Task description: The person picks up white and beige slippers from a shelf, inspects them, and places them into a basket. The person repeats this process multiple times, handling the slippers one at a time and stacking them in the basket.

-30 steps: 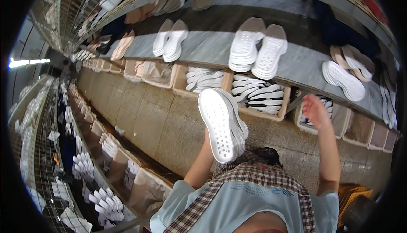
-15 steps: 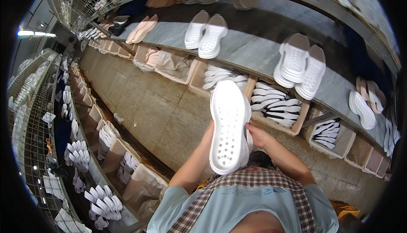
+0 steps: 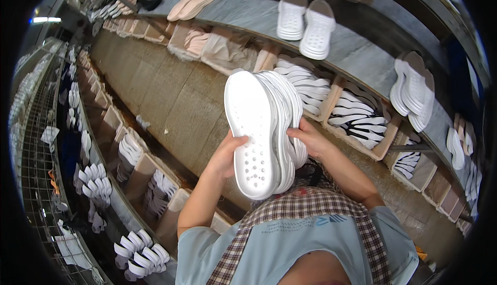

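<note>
A stack of white shoe soles [image 3: 252, 145] is held up in front of my chest, with the perforated face of the outermost sole toward me. My left hand [image 3: 226, 153] grips the stack's left edge, its thumb on the front sole's face. On the other side, my right hand [image 3: 309, 137] is closed around the right edges of the soles behind, its thumb on their rims. Several layered edges show on the stack's right side. The fingers behind the stack are hidden.
Pairs of white soles [image 3: 317, 28] and pink soles [image 3: 194, 1] stand on the grey shelf [image 3: 357, 52] ahead. Beneath it, bins [image 3: 361, 122] hold more soles. On the left, a wire rack [image 3: 39, 145] and a lower row of bins [image 3: 135, 171] line the aisle floor [image 3: 176, 93].
The stack has turned and shifted slightly left, so its layered right side now shows. My left thumb has come onto the front sole's face. The shelf ahead appears farther right and higher.
</note>
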Action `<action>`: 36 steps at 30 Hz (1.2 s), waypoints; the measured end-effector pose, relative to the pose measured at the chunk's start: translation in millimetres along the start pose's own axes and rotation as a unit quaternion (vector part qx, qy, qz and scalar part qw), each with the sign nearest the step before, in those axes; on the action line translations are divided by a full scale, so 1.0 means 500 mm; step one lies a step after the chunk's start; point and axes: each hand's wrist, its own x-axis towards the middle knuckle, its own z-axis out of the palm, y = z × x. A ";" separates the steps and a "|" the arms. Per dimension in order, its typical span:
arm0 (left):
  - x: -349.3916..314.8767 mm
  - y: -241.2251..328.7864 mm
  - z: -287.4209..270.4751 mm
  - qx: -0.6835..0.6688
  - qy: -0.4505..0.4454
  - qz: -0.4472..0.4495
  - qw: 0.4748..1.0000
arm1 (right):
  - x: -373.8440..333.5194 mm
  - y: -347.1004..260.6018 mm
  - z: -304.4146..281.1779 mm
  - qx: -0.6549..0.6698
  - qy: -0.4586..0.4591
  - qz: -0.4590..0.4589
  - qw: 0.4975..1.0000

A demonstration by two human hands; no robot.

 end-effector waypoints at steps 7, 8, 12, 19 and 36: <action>0.014 0.024 -0.171 -0.233 0.021 -0.027 0.972 | 0.098 -0.086 0.102 -0.214 -0.093 0.014 0.972; 0.018 0.020 -0.189 -0.250 0.030 -0.002 0.968 | 0.115 -0.094 0.117 -0.240 -0.108 0.012 0.965; 0.049 0.012 -0.243 -0.261 0.047 0.117 0.957 | 0.203 -0.119 0.185 -0.266 -0.163 -0.015 0.950; 0.120 0.087 -0.285 -0.281 0.037 0.194 0.939 | 0.346 -0.230 0.250 0.200 -0.161 0.164 0.953; 0.257 0.374 -0.457 -0.343 -0.104 0.186 0.915 | 0.673 -0.127 0.311 0.051 -0.137 0.033 0.989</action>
